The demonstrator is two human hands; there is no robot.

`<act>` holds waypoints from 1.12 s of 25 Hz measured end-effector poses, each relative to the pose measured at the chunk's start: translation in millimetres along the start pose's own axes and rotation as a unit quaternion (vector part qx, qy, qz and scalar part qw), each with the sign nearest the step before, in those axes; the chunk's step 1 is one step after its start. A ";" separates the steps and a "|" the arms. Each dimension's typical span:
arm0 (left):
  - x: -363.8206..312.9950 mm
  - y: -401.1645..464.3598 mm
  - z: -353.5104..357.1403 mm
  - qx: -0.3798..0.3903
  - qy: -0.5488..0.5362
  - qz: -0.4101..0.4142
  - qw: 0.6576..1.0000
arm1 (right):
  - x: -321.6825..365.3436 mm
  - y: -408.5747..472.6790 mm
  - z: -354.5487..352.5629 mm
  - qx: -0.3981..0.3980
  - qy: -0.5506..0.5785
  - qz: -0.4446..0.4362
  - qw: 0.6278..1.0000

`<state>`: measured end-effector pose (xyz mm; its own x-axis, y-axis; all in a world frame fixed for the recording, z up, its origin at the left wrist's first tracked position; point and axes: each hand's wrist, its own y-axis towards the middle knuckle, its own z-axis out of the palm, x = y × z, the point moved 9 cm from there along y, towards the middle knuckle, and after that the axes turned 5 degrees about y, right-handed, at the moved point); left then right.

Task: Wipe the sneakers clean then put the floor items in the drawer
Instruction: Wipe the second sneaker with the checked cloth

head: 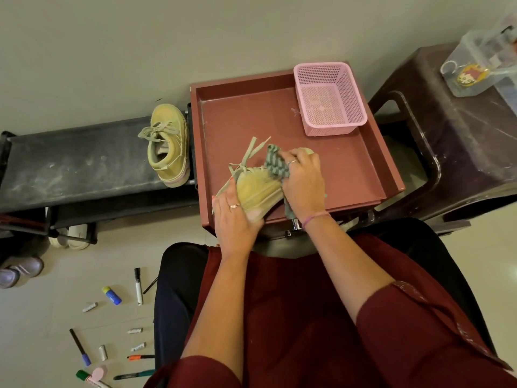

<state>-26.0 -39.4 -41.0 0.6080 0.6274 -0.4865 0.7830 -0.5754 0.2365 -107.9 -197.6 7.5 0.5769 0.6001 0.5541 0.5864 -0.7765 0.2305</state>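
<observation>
She sits over the open dark-red drawer (279, 119), one yellow sneaker (258, 189) held above its front edge. Her left hand (236, 219) has its grip wrapped around the heel end of that shoe, fingers curled against the side and sole. Her right hand (303, 182) has a tight grip on a green striped cloth (277, 163), pressing it onto the top of the sneaker near the toe; the loose laces (253, 151) fan out over the drawer floor. In the far right corner of the drawer stands a pink mesh basket (330, 99). The second yellow sneaker (169, 145) rests on the black shoe rack (75, 161) just left of the drawer, laces tied. On the floor (42, 317) to her left lie scattered markers (138, 289), a blue glue stick with a yellow cap (112, 295) and several small crayons or chalk pieces (90, 307). A brown plastic stool (453, 135) to the right carries a clear container (481, 63).
</observation>
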 end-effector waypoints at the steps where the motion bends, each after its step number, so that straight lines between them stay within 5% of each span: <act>1: 4.3 -2.7 1.1 0.013 0.005 -0.005 1.000 | -1.3 -3.0 3.4 0.001 0.026 0.046 0.999; 6: 4.0 -7.7 -6.0 0.020 -0.028 -0.030 0.999 | 21.2 -59.3 3.7 0.056 0.015 -0.134 0.989; 10: -4.4 1.5 -0.3 0.033 -0.048 -0.029 0.998 | -52.2 9.2 -31.2 -0.009 0.058 0.090 0.994; 13: -0.6 -7.5 3.3 0.051 -0.038 -0.030 0.997 | -89.7 40.4 -18.4 0.037 0.054 0.166 0.984; 18: -1.8 -2.1 -3.4 0.054 -0.033 -0.037 0.997 | -71.8 -11.0 -29.3 -0.073 0.112 0.149 0.980; 24: 3.6 -3.2 0.1 0.051 -0.048 -0.054 0.996 | -21.2 -59.3 -4.0 -0.011 0.069 -0.063 0.996; 28: 1.3 -3.9 0.2 0.042 -0.054 -0.050 0.996 | -30.8 4.2 -14.8 -0.003 0.016 -0.024 1.000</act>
<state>-28.3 -36.4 -42.7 0.5053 0.6265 -0.5935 0.8228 -0.5571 0.1124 -131.7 -222.2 3.2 0.5299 0.6308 0.5668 0.6100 -0.7478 0.2620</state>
